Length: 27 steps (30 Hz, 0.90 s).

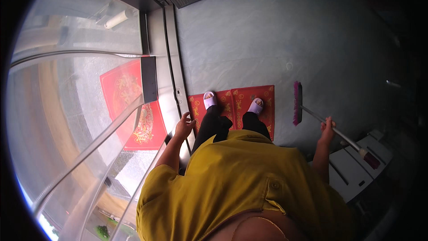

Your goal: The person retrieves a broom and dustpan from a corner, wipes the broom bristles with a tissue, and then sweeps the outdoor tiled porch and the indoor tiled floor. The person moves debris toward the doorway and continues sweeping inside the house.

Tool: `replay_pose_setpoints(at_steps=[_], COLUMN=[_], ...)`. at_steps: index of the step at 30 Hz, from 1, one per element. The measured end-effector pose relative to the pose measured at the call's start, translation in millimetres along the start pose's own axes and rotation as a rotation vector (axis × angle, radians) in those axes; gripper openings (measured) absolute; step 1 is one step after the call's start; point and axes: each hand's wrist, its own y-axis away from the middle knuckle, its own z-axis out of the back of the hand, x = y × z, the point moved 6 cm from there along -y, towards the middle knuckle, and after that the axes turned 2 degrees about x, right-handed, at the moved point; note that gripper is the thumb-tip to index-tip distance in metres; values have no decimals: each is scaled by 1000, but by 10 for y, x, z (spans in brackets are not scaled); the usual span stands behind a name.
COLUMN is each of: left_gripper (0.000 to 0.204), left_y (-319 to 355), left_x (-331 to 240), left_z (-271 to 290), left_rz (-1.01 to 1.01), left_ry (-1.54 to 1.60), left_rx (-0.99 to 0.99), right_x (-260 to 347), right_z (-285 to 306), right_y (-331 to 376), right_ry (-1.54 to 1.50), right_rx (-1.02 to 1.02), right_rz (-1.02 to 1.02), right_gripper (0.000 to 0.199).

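My right hand point(327, 127) grips the metal handle of a broom point(297, 103) whose pink bristle head rests on the grey floor to the right of my feet. Over at the left, my left hand point(184, 125) touches the edge of a glass door frame point(176, 90), fingers partly spread, holding nothing. I stand in pale slippers point(210, 99) on a red doormat point(264, 102) with gold patterns. My yellow shirt fills the lower middle of the view.
A glass door point(80, 107) with a red and gold decoration point(133, 107) and a dark handle plate point(149, 79) takes up the left side. A white low object point(356, 165) sits at the right. Grey floor point(249, 40) stretches ahead.
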Motion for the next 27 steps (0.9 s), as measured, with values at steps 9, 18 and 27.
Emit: replay_pose_setpoints(at_steps=[9,18,27], left_gripper=[54,59,67], left_y=[658,921,441], left_x=[19,-562,-441], left_z=[390,1265,2790], left_rz=[189,55,-74], left_ry=[74,209,418], left_rx=[-578,-938,-1077], right_x=[-775,-357,252], right_z=[306,-38,-305], right_y=[-875,-743,-140], right_ry=[23,-58,-3], right_rx=[158,302,215], right_rz=[-125,-150,88], right_gripper=[28,37,23])
